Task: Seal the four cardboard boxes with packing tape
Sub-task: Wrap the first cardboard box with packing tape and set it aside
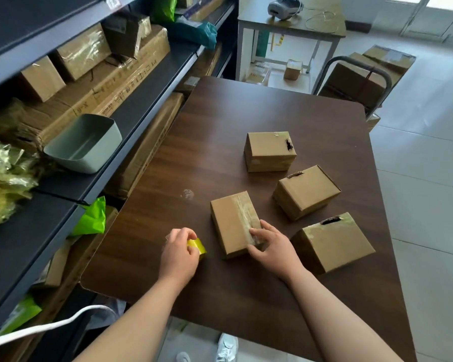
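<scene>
Several small cardboard boxes lie on the dark wooden table (pixel 220 131). The nearest box (pixel 230 223) has a strip of clear tape along its top seam. My right hand (pixel 272 248) presses its fingers and thumb on the taped near end of that box. My left hand (pixel 179 253) grips a yellow tape roll (pixel 197 245) on the table, just left of the box. A second box (pixel 330 242) sits to the right, a third box (pixel 306 192) behind it, and the farthest box (pixel 270 151) beyond them.
Dark shelving (pixel 131 111) along the left holds cartons, a grey plastic bin (pixel 84 143), green bags and crumpled film. A trolley (pixel 356 79) with boxes stands beyond the table's far right corner. A small grey table (pixel 251 18) stands farther back. Tiled floor lies to the right.
</scene>
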Tool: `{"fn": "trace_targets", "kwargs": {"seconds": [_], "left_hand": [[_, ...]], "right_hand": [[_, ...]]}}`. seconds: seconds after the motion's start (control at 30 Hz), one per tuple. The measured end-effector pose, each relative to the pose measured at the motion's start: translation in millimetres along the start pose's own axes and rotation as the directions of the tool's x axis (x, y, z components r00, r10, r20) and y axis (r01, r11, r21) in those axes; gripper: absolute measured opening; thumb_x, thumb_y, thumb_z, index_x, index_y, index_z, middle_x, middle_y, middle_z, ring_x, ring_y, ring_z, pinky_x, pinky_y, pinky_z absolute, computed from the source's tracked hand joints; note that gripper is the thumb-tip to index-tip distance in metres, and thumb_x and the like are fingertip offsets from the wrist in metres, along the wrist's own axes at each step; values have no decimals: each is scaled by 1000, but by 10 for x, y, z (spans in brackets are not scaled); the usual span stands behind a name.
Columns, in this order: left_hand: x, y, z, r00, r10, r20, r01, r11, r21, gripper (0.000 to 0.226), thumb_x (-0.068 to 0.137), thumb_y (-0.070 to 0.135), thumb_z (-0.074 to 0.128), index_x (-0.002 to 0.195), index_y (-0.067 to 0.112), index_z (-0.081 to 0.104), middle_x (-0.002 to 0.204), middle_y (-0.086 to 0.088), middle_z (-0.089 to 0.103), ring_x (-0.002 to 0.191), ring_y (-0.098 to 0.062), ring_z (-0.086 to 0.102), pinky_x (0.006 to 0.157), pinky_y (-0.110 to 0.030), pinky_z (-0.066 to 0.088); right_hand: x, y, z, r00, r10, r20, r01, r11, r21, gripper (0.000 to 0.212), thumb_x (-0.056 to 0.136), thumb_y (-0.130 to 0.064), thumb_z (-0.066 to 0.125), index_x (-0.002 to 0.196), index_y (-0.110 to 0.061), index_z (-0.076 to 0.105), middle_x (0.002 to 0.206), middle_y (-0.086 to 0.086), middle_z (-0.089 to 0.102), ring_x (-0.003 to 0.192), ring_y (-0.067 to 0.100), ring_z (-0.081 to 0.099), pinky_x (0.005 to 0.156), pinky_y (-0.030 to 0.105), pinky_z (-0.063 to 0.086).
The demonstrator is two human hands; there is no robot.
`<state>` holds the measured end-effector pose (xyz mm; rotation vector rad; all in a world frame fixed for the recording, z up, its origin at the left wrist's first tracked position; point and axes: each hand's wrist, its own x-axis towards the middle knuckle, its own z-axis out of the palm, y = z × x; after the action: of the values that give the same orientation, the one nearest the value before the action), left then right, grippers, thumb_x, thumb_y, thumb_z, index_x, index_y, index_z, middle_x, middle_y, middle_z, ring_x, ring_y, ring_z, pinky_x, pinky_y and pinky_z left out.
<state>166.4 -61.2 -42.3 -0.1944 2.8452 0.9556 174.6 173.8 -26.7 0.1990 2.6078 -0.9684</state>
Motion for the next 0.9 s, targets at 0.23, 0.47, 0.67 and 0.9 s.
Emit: {"fn": "trace_targets", "kwargs": {"seconds": [0.23, 0.47, 0.67, 0.9], "left_hand": [[-43, 115, -44, 869, 329, 370, -430, 872, 234, 26, 85, 10, 58, 105, 27, 53, 112, 6, 43, 103, -16, 48, 92, -29, 45], [-76, -98, -77, 882, 388, 266, -456, 845, 279, 36, 85, -2, 50, 113, 21, 52, 113, 1, 47, 97, -18, 51, 83, -26, 43], [-161, -179, 52, 873, 128, 471, -364, 814, 453, 44, 83, -3, 51, 121, 19, 43, 121, -4, 51, 111, -27, 54, 91, -37, 42], [-21, 82, 39, 950, 290, 117, -313, 891, 330, 31, 91, 36, 48, 118, 20, 46, 117, 3, 48, 114, -17, 50, 99, -28, 38]], "right_hand": [[149, -193, 242, 995, 73, -72, -86, 975, -203, 102, 53, -82, 67, 132, -27, 34, 145, -3, 32, 137, 20, 32, 119, 51, 18], [204, -127, 95, 1000, 2, -21, -5, 989, -148, 115, 64, -50, 81, 150, -26, 10, 153, 0, 21, 146, 23, 8, 122, 46, -4], [169, 58, -58, 988, -98, 121, 127, 956, -263, 135, 65, -41, 82, 151, -25, -21, 163, -1, 1, 148, 17, -17, 120, 40, -12], [75, 53, -10, 979, -188, 75, 202, 913, -354, 90, 93, -56, 46, 154, -22, -11, 160, -3, -22, 145, 12, -26, 120, 37, -13]]}}
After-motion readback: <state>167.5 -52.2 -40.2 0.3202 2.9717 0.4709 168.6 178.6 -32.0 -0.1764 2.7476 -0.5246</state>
